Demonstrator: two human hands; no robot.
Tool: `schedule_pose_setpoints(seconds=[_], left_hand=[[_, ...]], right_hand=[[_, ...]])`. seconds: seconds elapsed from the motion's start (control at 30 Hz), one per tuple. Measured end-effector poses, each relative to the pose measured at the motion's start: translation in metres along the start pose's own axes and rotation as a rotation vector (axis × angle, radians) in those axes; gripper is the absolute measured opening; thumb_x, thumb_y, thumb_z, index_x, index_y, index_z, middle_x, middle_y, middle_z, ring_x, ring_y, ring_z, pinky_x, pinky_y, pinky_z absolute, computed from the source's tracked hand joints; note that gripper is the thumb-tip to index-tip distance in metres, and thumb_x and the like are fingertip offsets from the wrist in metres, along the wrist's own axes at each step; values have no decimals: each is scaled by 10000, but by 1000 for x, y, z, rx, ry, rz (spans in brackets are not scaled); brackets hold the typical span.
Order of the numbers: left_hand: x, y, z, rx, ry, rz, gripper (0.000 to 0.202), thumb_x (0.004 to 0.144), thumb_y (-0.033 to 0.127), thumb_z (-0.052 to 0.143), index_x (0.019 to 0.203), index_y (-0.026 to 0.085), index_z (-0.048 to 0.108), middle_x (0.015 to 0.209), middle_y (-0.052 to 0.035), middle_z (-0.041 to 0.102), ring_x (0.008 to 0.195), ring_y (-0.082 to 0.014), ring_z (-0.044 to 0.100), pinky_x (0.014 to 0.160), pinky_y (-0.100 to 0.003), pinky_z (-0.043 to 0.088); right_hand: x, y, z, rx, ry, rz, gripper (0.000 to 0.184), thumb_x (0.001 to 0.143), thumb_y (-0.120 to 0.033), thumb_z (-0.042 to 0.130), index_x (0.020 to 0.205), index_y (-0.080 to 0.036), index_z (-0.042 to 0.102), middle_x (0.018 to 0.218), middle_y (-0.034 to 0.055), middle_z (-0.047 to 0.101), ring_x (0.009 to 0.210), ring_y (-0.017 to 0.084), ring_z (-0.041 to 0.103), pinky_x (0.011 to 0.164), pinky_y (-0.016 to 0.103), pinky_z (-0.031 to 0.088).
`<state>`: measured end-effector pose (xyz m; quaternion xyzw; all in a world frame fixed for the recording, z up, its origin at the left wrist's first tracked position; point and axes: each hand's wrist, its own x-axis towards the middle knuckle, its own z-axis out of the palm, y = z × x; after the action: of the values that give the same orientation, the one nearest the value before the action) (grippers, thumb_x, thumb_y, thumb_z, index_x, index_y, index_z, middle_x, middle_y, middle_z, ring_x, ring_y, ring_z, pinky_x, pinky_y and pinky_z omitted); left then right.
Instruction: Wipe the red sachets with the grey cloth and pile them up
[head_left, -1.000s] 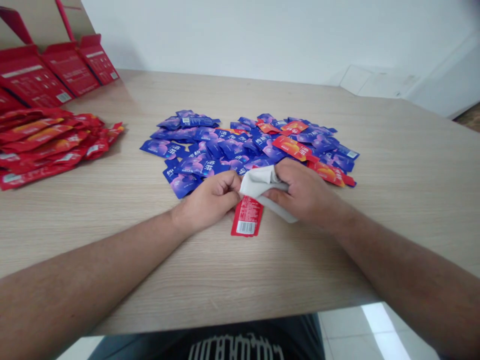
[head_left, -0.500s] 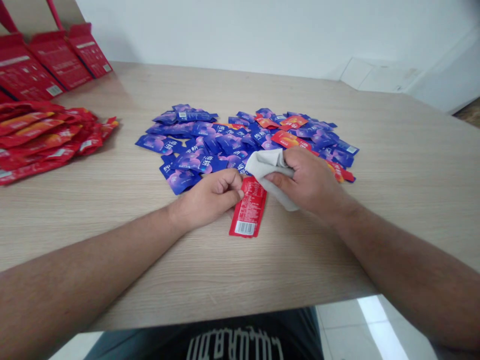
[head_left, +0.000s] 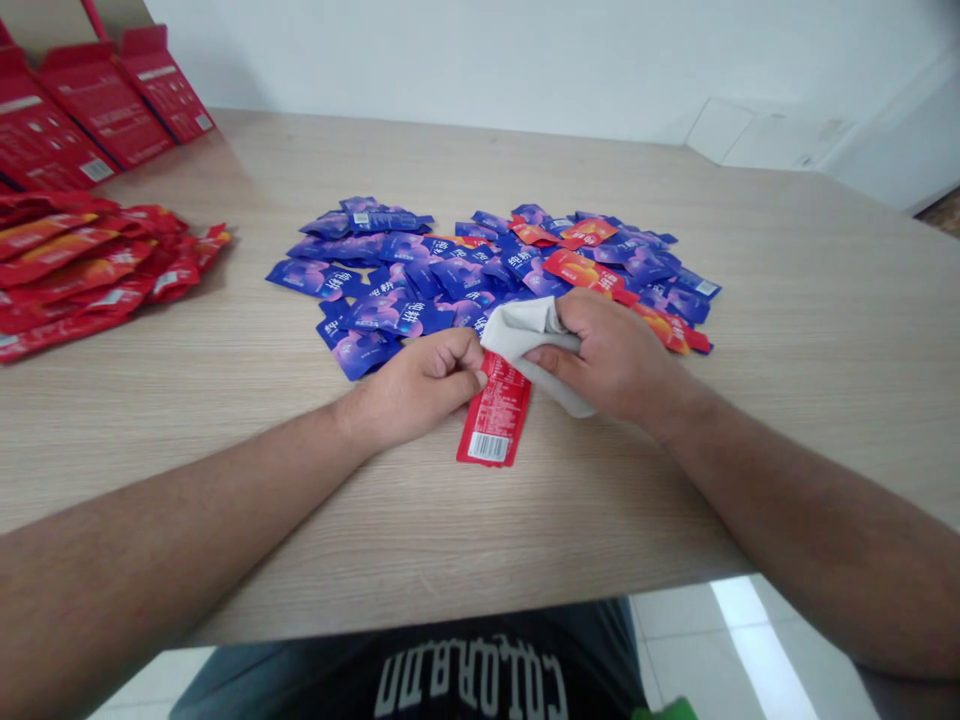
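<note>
A red sachet (head_left: 495, 412) with white print and a barcode lies near the front middle of the table. At its upper left edge, my left hand (head_left: 424, 388) is closed, pinching it between thumb and fingers. My right hand (head_left: 619, 355) grips a folded pale grey cloth (head_left: 525, 335), which covers the sachet's top end. Just behind both hands spreads a loose heap of blue sachets (head_left: 405, 310), with a few red-orange sachets (head_left: 581, 268) mixed in on the right side.
To the left is a stack of larger red packets (head_left: 82, 265). Behind it stand red boxes (head_left: 112, 105) with open flaps. A white wall (head_left: 450, 60) borders the wooden table (head_left: 390, 560) at the back.
The view has tilted slightly, so everything sits a little higher in the picture. Both hands keep their hold; the cloth stays over the sachet's top end.
</note>
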<state>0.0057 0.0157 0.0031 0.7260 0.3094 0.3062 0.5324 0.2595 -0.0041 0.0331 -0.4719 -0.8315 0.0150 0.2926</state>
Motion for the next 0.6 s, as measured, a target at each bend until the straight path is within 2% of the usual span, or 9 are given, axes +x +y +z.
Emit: schedule_pose_setpoints(seconds=[0.1,0.17,0.3,0.4,0.5,0.6], left_hand=[[1,-2,1,-40,21,-32,138,890,229,669,815,189,560,748,12,621,650,-115,537,611,-251,446],[2,-3,2,-107,34,-68,148,869,218,692,814,190,558,724,20,612,621,-107,530,582,-238,425],[4,-1,5,-349,149,-179,161,836,194,701,805,194,543,653,38,578,532,-89,499,505,-209,372],[4,4,7,-449,189,-230,170,822,184,710,800,193,542,648,34,590,519,-90,513,487,-200,388],[4,6,8,-495,199,-228,197,813,190,730,787,192,534,640,33,591,516,-93,521,477,-195,401],[6,6,6,-534,219,-211,192,818,194,722,792,188,532,649,30,601,530,-97,536,495,-201,420]], right_hand=[[0,-1,0,-12,20,59,252,942,-426,700,877,-203,602,875,37,631,783,208,542,719,327,391],[-2,-8,1,-15,-28,24,258,948,-421,706,873,-200,595,892,42,624,793,207,539,723,325,393],[-9,-33,2,53,-299,-175,165,964,-310,706,897,-189,617,940,50,626,842,205,556,746,316,412],[-13,-48,-1,85,-483,-286,90,968,-244,709,915,-183,668,974,54,646,874,207,583,781,325,426],[-12,-49,-7,151,-597,-313,50,960,-219,728,935,-190,697,975,40,657,880,198,599,786,320,431],[-8,-38,-14,284,-695,-262,72,946,-212,740,908,-196,681,954,17,657,868,181,600,776,302,432]])
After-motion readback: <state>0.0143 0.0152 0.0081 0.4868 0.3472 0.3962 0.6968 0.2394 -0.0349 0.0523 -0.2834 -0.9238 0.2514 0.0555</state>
